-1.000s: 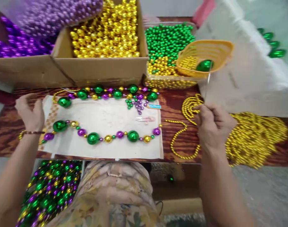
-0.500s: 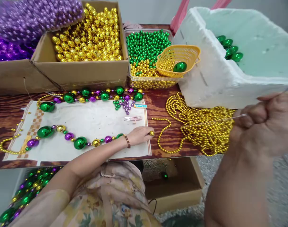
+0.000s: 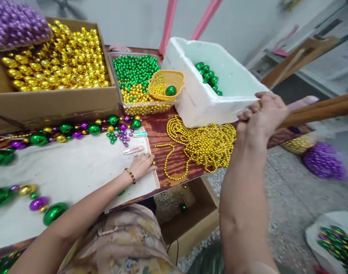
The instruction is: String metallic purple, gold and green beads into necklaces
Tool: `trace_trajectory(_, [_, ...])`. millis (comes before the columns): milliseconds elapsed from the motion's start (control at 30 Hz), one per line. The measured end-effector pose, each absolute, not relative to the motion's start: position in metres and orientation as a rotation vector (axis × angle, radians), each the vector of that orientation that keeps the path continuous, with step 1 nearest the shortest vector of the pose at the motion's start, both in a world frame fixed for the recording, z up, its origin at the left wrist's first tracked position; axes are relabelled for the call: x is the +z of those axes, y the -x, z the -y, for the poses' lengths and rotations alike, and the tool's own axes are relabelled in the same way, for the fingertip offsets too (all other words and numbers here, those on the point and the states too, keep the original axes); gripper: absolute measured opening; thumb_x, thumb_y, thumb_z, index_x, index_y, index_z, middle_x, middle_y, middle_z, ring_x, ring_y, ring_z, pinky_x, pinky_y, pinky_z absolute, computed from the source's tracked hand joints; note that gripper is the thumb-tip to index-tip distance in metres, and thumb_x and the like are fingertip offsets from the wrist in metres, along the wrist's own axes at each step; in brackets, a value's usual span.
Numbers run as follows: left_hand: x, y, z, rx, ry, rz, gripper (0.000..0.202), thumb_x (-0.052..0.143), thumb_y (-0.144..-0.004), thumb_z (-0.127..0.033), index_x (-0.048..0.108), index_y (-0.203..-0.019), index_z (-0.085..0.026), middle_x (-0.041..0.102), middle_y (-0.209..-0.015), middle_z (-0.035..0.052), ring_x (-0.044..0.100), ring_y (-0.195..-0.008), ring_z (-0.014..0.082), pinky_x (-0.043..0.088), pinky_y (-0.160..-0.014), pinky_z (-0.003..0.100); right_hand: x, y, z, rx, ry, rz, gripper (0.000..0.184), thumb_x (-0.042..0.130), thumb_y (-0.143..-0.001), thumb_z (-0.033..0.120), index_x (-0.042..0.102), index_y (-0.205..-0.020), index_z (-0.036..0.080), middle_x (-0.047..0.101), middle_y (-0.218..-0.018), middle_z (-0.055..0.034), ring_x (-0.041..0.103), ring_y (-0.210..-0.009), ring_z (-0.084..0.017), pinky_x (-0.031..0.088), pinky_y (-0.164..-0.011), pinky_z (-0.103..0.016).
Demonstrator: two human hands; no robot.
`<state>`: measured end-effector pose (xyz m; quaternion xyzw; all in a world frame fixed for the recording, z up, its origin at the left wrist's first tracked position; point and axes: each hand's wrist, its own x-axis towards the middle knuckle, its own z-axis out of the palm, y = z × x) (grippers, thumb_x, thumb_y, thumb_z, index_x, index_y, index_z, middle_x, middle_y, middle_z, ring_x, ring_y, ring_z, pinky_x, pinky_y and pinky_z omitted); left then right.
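My left hand (image 3: 143, 166) rests at the right edge of the white cloth (image 3: 85, 167), its fingers closed on a small gold bead (image 3: 154, 163). A bead garland with a large green bead (image 3: 55, 214) runs leftward from under my left forearm. Off to the right, my right hand (image 3: 267, 112) is raised and closed in front of the foam box's near right corner. The thin thread it holds is too faint to follow now. Tweezer-like snips (image 3: 133, 150) lie just above my left hand. A heap of gold bead chain (image 3: 211, 146) lies between my hands.
Behind the cloth stand a carton of gold beads (image 3: 77, 102), a clear tub of green and gold beads (image 3: 136, 68), a yellow basket (image 3: 174, 74) and a white foam box (image 3: 188, 99). Another garland (image 3: 66, 128) lies along the back. Below the table edge is an open carton (image 3: 191, 238).
The view has swung right, showing more floor at that side. My right hand has moved outward, away from my left hand. The left hand still holds the gold bead at the cloth's edge.
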<state>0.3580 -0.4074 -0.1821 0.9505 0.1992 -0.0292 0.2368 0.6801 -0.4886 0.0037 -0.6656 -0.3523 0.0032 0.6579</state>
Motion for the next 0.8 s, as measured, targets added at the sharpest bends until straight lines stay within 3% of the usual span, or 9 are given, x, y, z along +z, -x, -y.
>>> trace_trajectory(133, [-0.157,-0.361,0.401,0.21,-2.498,-0.55,0.037,0.053,-0.095,-0.043,0.059,-0.12,-0.017,0.066,-0.118,0.0138,0.063,-0.11,0.0285,0.051,-0.092,0.041,0.019,-0.643,0.461,0.137,1.429,0.638,0.014,0.047,-0.091,0.02,0.051,-0.079,0.025,0.034,-0.045,0.0137,0.024,-0.035,-0.006,0.017,-0.037,-0.025])
trace_trajectory(233, [-0.113,-0.36,0.389,0.581,-2.256,-0.557,0.027,0.05,-0.098,-0.036,0.061,-0.117,-0.019,0.07,-0.11,0.009,0.066,-0.101,0.0221,0.052,-0.091,0.037,0.029,-0.604,0.445,0.303,1.366,0.764,0.012,0.057,-0.089,0.03,0.054,-0.079,0.023,0.037,-0.046,0.0131,0.026,-0.035,-0.005,0.021,-0.037,-0.023])
trace_trajectory(333, [-0.062,-0.361,0.376,0.929,-2.06,-0.5,0.023,0.051,-0.098,-0.033,0.064,-0.113,-0.021,0.07,-0.113,0.0075,0.064,-0.103,0.0201,0.05,-0.093,0.037,0.033,-0.567,0.434,0.4,1.285,0.874,0.021,0.066,-0.085,0.041,0.057,-0.079,0.023,0.037,-0.048,0.0116,0.029,-0.035,-0.006,0.025,-0.036,-0.023])
trace_trajectory(500, [-0.016,-0.366,0.364,1.015,-1.889,-0.332,0.024,0.056,-0.095,-0.032,0.066,-0.113,-0.019,0.07,-0.118,0.0081,0.063,-0.108,0.0185,0.048,-0.097,0.036,0.03,-0.515,0.421,0.537,1.173,0.946,0.023,0.07,-0.084,0.041,0.061,-0.078,0.021,0.04,-0.048,0.0099,0.035,-0.035,-0.006,0.027,-0.035,-0.02])
trace_trajectory(567, [-0.014,-0.367,0.361,0.978,-1.814,-0.296,0.02,0.059,-0.093,-0.03,0.068,-0.105,-0.017,0.072,-0.109,0.0071,0.065,-0.098,0.0158,0.05,-0.09,0.031,0.028,-0.501,0.416,0.579,1.149,0.961,0.022,0.069,-0.084,0.04,0.061,-0.078,0.02,0.041,-0.047,0.0101,0.037,-0.035,-0.005,0.029,-0.035,-0.019])
trace_trajectory(700, [-0.017,-0.355,0.355,0.959,-1.859,-0.388,0.019,0.057,-0.091,-0.024,0.067,-0.077,-0.015,0.068,-0.071,0.0002,0.058,-0.066,0.0103,0.045,-0.065,0.024,0.023,-0.491,0.41,0.622,1.185,1.009,0.024,0.066,-0.087,0.04,0.06,-0.077,0.019,0.047,-0.049,0.0091,0.041,-0.036,-0.004,0.031,-0.036,-0.017])
trace_trajectory(800, [-0.023,-0.339,0.346,0.937,-2.009,-0.409,0.02,0.057,-0.089,-0.019,0.066,-0.073,-0.015,0.064,-0.064,-0.0017,0.054,-0.061,0.0092,0.042,-0.062,0.023,0.02,-0.5,0.406,0.633,1.217,1.031,0.025,0.064,-0.089,0.044,0.06,-0.082,0.02,0.055,-0.055,0.0067,0.047,-0.038,-0.005,0.034,-0.036,-0.017])
